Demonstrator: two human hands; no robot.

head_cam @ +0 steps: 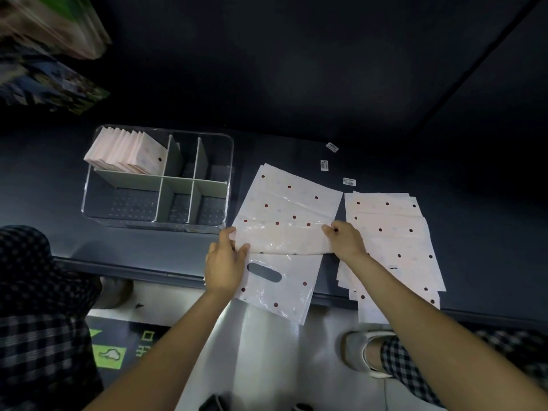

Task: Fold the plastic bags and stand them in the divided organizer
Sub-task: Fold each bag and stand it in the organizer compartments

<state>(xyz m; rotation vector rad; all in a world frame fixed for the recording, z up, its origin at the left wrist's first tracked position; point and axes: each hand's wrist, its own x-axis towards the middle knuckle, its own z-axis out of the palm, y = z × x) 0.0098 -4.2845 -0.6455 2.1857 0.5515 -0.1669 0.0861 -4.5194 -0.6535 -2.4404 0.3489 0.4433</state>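
A pale pink plastic bag [284, 209] with dark red dots lies flat on the dark table, its handle end hanging over the near edge. A band across its middle is folded over. My left hand [226, 262] pinches the left end of that fold and my right hand [345, 240] pinches the right end. A stack of unfolded dotted bags [397, 247] lies just right of it. The clear divided organizer [207, 225] stands to the left; several folded bags [127, 154] stand upright in its back-left compartment.
Three small white labels [332, 147] lie on the table behind the bags. The dark table [326, 99] stretches far back. The table's near edge runs under my wrists; below are a light floor and a shoe [363, 351]. Blurred packages [50, 31] hang at top left.
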